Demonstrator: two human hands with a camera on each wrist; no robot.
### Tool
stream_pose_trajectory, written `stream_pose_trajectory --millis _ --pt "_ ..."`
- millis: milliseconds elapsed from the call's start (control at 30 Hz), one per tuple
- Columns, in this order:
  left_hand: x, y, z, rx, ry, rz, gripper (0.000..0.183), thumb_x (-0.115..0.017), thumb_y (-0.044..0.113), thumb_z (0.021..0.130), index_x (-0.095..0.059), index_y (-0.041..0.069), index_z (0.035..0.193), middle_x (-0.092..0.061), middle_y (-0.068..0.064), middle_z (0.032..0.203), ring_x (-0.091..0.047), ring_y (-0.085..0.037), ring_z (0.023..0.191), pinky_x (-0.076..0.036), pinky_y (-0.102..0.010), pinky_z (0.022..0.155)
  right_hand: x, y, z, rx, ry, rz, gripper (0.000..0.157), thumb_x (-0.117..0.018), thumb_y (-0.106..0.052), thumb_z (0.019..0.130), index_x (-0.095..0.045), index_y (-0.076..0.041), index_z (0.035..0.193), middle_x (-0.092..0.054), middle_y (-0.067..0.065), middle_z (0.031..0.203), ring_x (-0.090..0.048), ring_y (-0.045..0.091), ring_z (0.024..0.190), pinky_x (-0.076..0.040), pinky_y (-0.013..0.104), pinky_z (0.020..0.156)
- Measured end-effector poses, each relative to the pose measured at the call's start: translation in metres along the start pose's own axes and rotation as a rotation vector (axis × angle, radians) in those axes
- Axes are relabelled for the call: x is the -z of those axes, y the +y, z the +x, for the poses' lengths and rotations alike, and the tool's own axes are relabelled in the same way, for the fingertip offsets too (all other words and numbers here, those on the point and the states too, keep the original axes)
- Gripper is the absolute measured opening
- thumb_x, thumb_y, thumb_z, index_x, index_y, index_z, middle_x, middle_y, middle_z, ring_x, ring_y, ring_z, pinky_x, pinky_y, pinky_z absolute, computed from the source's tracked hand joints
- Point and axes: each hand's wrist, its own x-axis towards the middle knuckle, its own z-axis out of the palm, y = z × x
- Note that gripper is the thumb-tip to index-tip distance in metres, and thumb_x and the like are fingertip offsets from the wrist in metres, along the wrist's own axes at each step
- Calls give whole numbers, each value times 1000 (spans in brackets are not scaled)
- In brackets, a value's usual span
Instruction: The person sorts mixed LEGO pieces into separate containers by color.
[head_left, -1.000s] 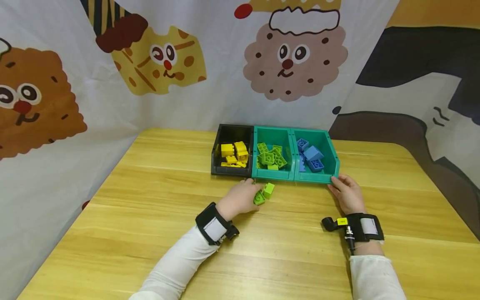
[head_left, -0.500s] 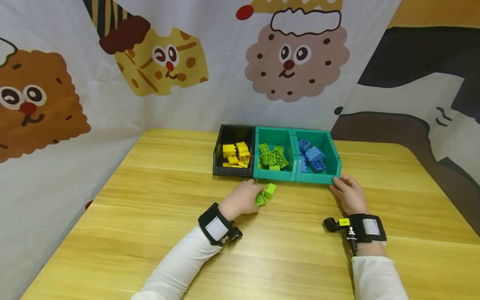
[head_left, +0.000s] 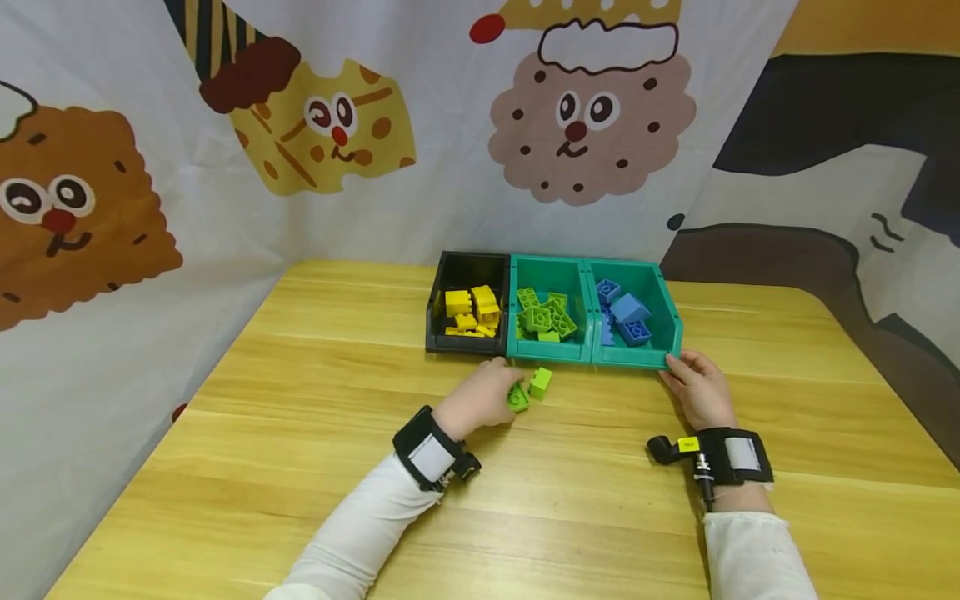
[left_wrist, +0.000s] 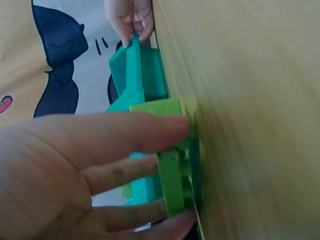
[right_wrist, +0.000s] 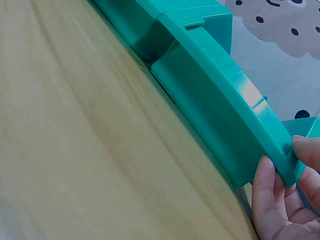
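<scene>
My left hand [head_left: 482, 396] is low over the table, in front of the bins. Its thumb and fingers hold a low green toy brick [head_left: 517, 398], which shows studs along one side in the left wrist view. Just right of it stands a taller green brick [head_left: 541, 382], apart from the hand. My right hand [head_left: 701, 390] grips the front right corner of the right-hand teal bin [head_left: 634, 359]. In the right wrist view its thumb [right_wrist: 306, 150] lies on the rim and the fingers curl beneath the corner.
Three bins stand side by side at the back: a black bin [head_left: 463, 343] with yellow bricks, a middle teal bin [head_left: 550, 350] with green bricks, and the right one with blue bricks [head_left: 628, 308]. A printed cloth [head_left: 450, 208] hangs behind the table [head_left: 570, 517].
In the last half second my left hand has drawn the low green brick slightly left, away from the taller one. My right hand keeps its grip on the bin corner.
</scene>
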Motion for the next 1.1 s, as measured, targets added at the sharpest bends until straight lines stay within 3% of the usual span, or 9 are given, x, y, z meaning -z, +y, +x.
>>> stream_pose_trajectory --millis 267,433,667,867,1100 --pt "7 1 0 -60 42 31 48 -78 15 76 -62 6 120 -58 -9 105 -48 -18 86 -43 -27 75 0 -1 1 15 14 -2 9 -62 -18 91 -58 -14 97 -51 -4 93 -52 5 89 -50 13 77" --pt "13 5 -2 -93 57 28 47 -77 15 76 -62 6 120 -59 -10 111 -51 -19 93 -43 -29 82 2 -3 1 -12 2 17 5 -60 -14 92 -58 -14 97 -51 -6 92 -53 4 88 -51 14 77" --pt "24 13 -3 -93 79 11 51 -77 18 78 -60 6 124 -56 -14 122 -53 -24 106 -44 -34 93 3 -2 1 -26 11 15 13 -64 -18 89 -58 -13 99 -51 -5 94 -53 4 90 -50 14 78" --pt "43 23 17 -87 134 11 63 -74 22 82 -48 5 137 -47 -17 138 -46 -29 126 -39 -37 105 1 -3 1 -30 22 15 9 -63 -18 90 -58 -15 96 -51 -6 92 -53 4 89 -50 13 77" --pt "59 23 50 -66 240 -29 65 -71 23 85 -42 6 140 -40 -16 144 -40 -29 132 -35 -37 108 0 -1 3 -34 26 6 5 -61 -15 91 -59 -16 95 -51 -6 91 -53 3 88 -51 13 77"
